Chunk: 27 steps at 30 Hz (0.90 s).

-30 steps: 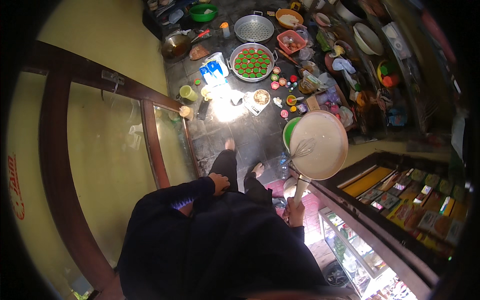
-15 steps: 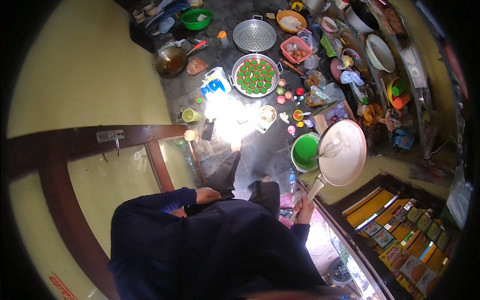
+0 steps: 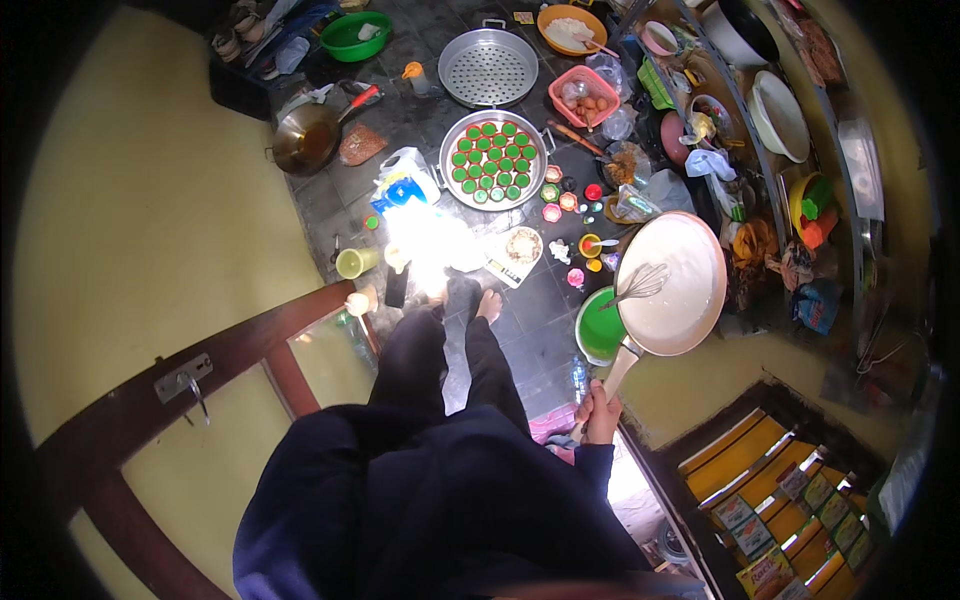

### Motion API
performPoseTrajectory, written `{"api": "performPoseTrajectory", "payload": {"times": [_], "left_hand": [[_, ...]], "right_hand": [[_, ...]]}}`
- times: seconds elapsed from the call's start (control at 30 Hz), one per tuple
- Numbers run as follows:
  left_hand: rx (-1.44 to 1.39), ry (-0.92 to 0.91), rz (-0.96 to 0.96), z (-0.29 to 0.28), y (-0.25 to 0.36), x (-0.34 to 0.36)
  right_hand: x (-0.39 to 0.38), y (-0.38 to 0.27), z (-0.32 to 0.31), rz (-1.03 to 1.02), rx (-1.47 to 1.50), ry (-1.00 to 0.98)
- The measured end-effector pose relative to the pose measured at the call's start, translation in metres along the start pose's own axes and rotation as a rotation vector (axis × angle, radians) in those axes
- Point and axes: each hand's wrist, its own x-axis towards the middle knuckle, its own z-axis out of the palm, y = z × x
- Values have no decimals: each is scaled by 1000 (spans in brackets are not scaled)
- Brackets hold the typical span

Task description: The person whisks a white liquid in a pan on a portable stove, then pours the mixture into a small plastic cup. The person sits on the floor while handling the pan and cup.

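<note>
Left hand out of sight; green basin (image 3: 598, 332) partly hidden behind pan (image 3: 718, 308).

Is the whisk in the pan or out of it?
Partly in: the whisk has its wire loops inside the pan; its narrow end pokes past the rim. The right hand grips the pan's handle.

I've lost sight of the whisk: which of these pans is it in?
The pale-handled frying pan in the right hand: the whisk crosses its rim, wires over creamy liquid. No whisk shows in the red-handled wok, perforated pan or cup-filled pan.
</note>
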Motion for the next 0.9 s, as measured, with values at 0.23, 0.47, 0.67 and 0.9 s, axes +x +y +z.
{"api": "performPoseTrajectory", "payload": {"times": [0.23, 0.47, 0.67, 0.9], "left_hand": [[-43, 34, 22, -22, -18, 42], [-116, 85, 202, -75, -78, 90], [297, 378, 38, -370, -165, 98], [659, 945, -430, -694, -244, 165]], "right_hand": [[51, -10, 42, 48, -37, -44], [117, 2, 92, 16, -52, 24], [204, 35, 109, 10, -81, -6], [326, 86, 106, -33, -191, -78]]}}
